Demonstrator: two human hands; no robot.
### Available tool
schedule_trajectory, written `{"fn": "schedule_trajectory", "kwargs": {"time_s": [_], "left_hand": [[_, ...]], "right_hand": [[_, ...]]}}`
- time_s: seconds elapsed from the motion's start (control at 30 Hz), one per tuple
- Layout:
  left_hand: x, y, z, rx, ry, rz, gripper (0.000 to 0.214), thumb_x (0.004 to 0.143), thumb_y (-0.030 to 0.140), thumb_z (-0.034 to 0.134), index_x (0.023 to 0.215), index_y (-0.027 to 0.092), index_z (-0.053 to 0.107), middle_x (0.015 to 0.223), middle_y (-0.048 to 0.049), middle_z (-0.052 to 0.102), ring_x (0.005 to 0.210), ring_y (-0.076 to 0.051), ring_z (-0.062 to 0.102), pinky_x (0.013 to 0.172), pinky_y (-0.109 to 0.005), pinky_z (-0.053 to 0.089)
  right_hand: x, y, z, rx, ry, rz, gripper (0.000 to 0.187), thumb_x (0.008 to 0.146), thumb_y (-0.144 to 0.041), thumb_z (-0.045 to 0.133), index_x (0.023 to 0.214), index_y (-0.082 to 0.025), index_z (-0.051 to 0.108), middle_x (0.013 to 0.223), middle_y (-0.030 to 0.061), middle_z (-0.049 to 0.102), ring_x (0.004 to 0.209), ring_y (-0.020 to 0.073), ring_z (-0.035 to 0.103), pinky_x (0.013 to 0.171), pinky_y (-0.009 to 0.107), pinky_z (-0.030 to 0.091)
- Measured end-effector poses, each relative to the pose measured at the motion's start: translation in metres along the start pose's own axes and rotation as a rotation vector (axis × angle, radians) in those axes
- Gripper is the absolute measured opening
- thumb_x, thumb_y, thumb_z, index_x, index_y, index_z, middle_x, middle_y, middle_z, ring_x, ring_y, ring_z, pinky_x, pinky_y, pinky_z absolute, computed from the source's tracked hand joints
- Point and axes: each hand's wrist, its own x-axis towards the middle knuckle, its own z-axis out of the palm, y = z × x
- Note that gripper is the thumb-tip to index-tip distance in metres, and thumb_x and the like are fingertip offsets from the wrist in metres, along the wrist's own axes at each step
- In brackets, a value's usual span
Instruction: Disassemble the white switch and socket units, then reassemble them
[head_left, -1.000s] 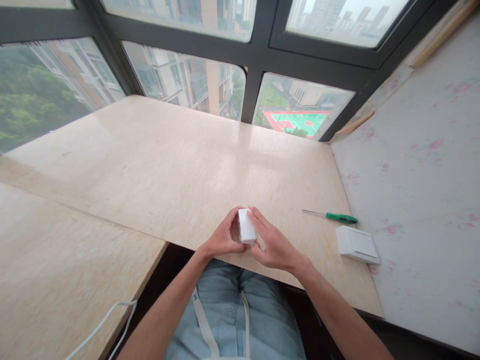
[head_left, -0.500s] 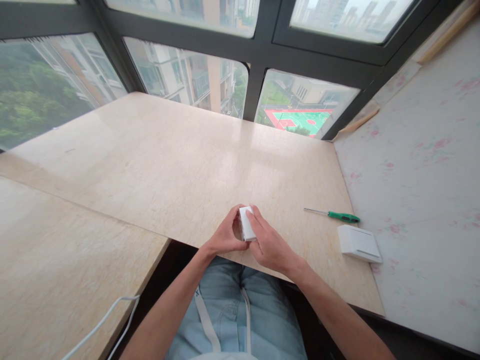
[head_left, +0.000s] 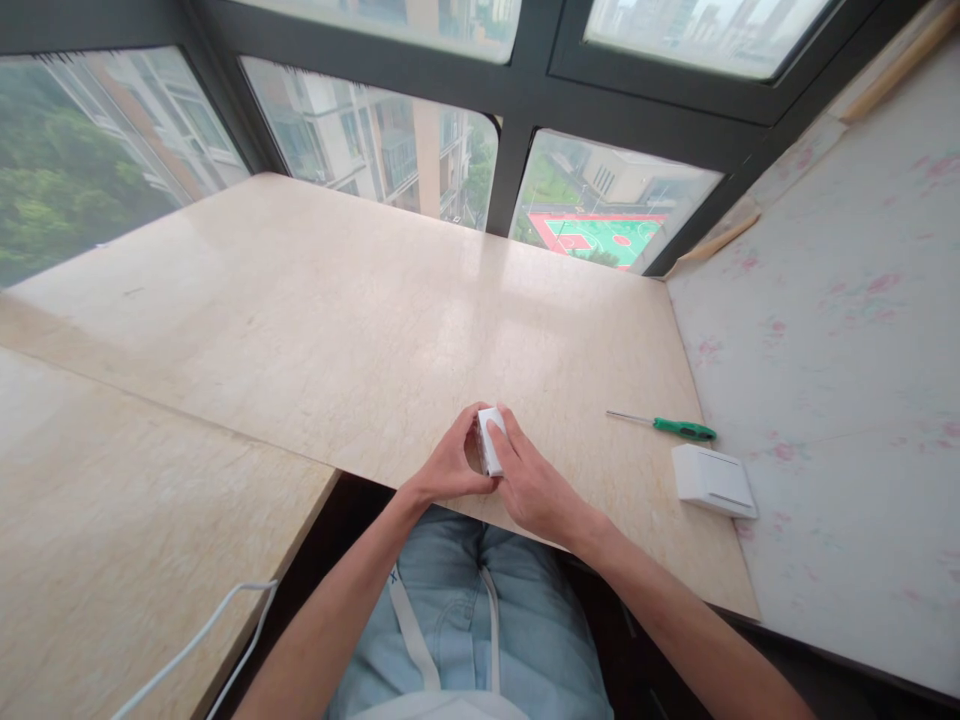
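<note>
Between my two hands, just over the front edge of the countertop, is a small white rectangular block (head_left: 491, 455) with a greyish, partly see-through side. My left hand (head_left: 450, 462) curves around its left side, thumb at the near end and fingers at the far end. My right hand (head_left: 531, 472) grips it from the right, a finger lying over the white top face. The underside of the block is hidden. Farther right, a screwdriver (head_left: 684, 430) with a green handle lies with its thin shaft pointing left. Close to it sits a white square wall switch (head_left: 716, 482).
The beige stone countertop (head_left: 375, 320) runs back to dark window frames (head_left: 514, 140). A flowered wall (head_left: 847, 400) bounds it on the right. A white cable (head_left: 202, 635) hangs over the left slab's edge, beside a dark gap.
The view has shifted slightly, so the countertop things appear a little higher. Both hands keep their hold on the white block; the right hand's fingers have moved slightly on it.
</note>
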Motion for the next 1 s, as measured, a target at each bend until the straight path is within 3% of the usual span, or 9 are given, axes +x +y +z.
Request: {"fn": "schedule_trajectory", "kwargs": {"time_s": [0.53, 0.8, 1.0], "left_hand": [[-0.0004, -0.003, 0.0004, 0.11, 0.023, 0.035, 0.088, 0.057, 0.015, 0.082, 0.135, 0.023, 0.042, 0.127, -0.0099, 0.055, 0.118, -0.031, 0.056, 0.102, -0.045, 0.047], [-0.0002, -0.0041, 0.0, 0.107, 0.001, 0.05, 0.087, 0.058, 0.014, 0.08, 0.136, 0.024, 0.042, 0.129, -0.0103, 0.053, 0.119, -0.031, 0.055, 0.101, -0.046, 0.047], [-0.0018, -0.0051, 0.0025, 0.052, 0.013, 0.057, 0.085, 0.061, 0.018, 0.081, 0.136, 0.024, 0.04, 0.127, -0.0108, 0.054, 0.116, -0.031, 0.057, 0.098, -0.045, 0.049]], "right_hand": [[-0.0035, 0.004, 0.0046, 0.033, 0.049, -0.03, 0.101, 0.082, 0.008, 0.041, 0.16, -0.023, -0.017, 0.169, 0.0158, -0.007, 0.155, 0.0353, 0.006, 0.119, 0.062, 0.034], [-0.0053, 0.0048, 0.0061, 0.124, 0.102, 0.01, 0.1, 0.081, 0.01, 0.04, 0.162, -0.027, -0.006, 0.17, 0.0111, -0.002, 0.155, 0.0308, 0.011, 0.119, 0.06, 0.033], [-0.0085, 0.0092, 0.0052, 0.213, 0.114, 0.072, 0.093, 0.084, 0.004, 0.045, 0.162, -0.026, 0.006, 0.17, 0.0128, 0.009, 0.155, 0.03, 0.013, 0.121, 0.059, 0.029]]}}
